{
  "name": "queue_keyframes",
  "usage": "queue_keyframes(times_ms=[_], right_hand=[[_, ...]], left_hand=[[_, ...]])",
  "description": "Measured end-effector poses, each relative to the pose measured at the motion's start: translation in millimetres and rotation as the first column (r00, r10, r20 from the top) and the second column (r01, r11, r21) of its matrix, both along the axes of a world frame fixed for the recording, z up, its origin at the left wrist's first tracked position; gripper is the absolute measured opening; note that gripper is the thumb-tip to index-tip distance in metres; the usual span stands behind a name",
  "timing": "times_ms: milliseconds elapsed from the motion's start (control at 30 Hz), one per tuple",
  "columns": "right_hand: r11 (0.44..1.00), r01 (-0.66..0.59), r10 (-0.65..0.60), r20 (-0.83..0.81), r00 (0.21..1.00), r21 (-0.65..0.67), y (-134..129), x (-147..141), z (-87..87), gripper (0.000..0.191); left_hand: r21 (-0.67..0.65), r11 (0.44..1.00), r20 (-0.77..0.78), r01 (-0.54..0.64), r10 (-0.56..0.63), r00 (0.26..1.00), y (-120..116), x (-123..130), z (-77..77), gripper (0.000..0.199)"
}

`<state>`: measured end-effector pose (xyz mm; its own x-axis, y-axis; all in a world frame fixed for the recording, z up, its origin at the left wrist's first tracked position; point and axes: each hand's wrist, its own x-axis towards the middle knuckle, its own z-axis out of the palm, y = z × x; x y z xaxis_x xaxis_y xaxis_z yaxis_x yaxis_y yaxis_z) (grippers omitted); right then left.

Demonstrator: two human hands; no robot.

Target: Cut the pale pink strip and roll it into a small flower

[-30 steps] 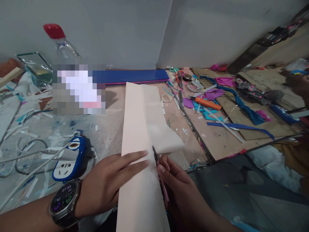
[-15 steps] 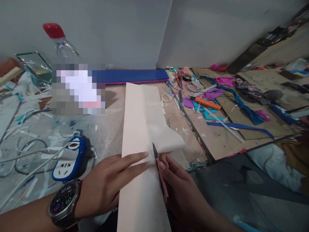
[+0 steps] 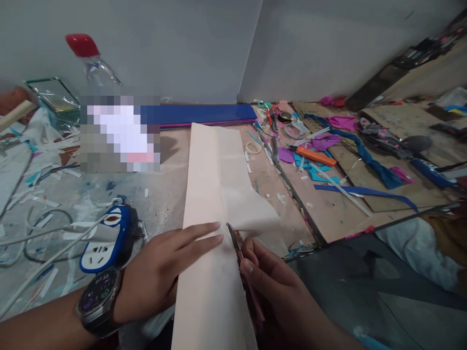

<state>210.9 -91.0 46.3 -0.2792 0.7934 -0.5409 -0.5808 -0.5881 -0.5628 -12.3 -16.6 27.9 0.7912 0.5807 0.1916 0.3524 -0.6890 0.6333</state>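
Observation:
A long, pale sheet of paper [image 3: 199, 194] lies lengthwise in front of me, with a crease down its middle and a wavy right edge. My left hand [image 3: 160, 270] rests on its lower part, index and middle fingers stretched out and pressing near the crease. In my right hand [image 3: 272, 279] is a pair of scissors [image 3: 235, 239] with pink handles, the pointed blades angled up and left. The blade tips touch the paper at the crease, just right of my left fingertips. The near end of the paper runs out of view at the bottom.
A blue power strip [image 3: 105, 240] with white cables lies left of my hand. Behind it stands a red-capped bottle [image 3: 105, 73], partly pixelated. Dark blue boards [image 3: 207, 114] lie along the wall. Tape rolls [image 3: 253, 148], an orange cutter [image 3: 315, 156] and coloured scraps spread right.
The scissors have shifted slightly towards the left and down, and their blades lie more slanted. The paper's near end has slid a little left, while my left hand stays pressed on it.

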Motion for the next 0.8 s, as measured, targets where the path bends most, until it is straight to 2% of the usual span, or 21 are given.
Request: queue_keyframes(times_ms=[200, 267, 300, 367, 433, 500, 567, 600, 700, 800], right_hand=[[0.999, -0.046, 0.048, -0.054, 0.997, 0.028, -8.0, 7.2, -9.4, 0.036], [0.998, -0.054, 0.056, -0.051, 0.997, 0.031, -9.0, 9.3, -11.0, 0.036], [0.998, -0.053, 0.054, -0.039, 0.998, 0.036, -9.1, 10.1, -11.3, 0.035], [0.998, -0.046, 0.046, -0.009, 0.999, 0.046, -8.4, 11.2, -11.4, 0.035], [0.997, -0.065, 0.063, 0.033, 0.997, 0.052, -6.9, 11.5, -10.6, 0.034], [0.991, -0.118, 0.113, 0.088, 0.99, 0.055, -5.0, 11.8, -9.4, 0.032], [0.985, -0.162, 0.151, 0.14, 0.979, 0.066, -3.6, 12.9, -8.3, 0.035], [0.982, -0.172, 0.158, 0.155, 0.975, 0.079, -3.4, 13.8, -8.0, 0.037], [0.975, -0.182, 0.16, 0.169, 0.973, 0.125, -4.5, 17.5, -8.4, 0.039], [0.97, -0.192, 0.166, 0.174, 0.971, 0.146, -7.4, 19.6, -11.0, 0.039]], left_hand=[[-0.167, 0.976, 0.063, -0.138, 0.15, 0.987, 5.0, 3.5, -0.8, 0.053], [-0.259, 0.943, 0.133, -0.208, 0.248, 0.959, 6.7, 4.9, 0.3, 0.046], [-0.329, 0.91, 0.176, -0.253, 0.322, 0.93, 7.4, 5.9, 1.2, 0.042], [-0.523, 0.787, 0.21, -0.327, 0.491, 0.846, 8.1, 8.3, 2.9, 0.035], [-0.731, 0.597, 0.152, -0.33, 0.614, 0.774, 7.7, 11.2, 4.5, 0.036], [-0.87, 0.423, 0.099, -0.254, 0.655, 0.749, 6.3, 14.2, 6.2, 0.043], [-0.926, 0.336, 0.103, -0.173, 0.665, 0.74, 4.1, 17.1, 8.9, 0.049], [-0.936, 0.321, 0.12, -0.142, 0.673, 0.73, 2.9, 18.5, 10.8, 0.053], [-0.941, 0.328, 0.177, -0.087, 0.693, 0.699, -0.5, 22.0, 17.3, 0.062], [-0.944, 0.325, 0.176, -0.056, 0.641, 0.747, -2.7, 24.9, 21.8, 0.058]])
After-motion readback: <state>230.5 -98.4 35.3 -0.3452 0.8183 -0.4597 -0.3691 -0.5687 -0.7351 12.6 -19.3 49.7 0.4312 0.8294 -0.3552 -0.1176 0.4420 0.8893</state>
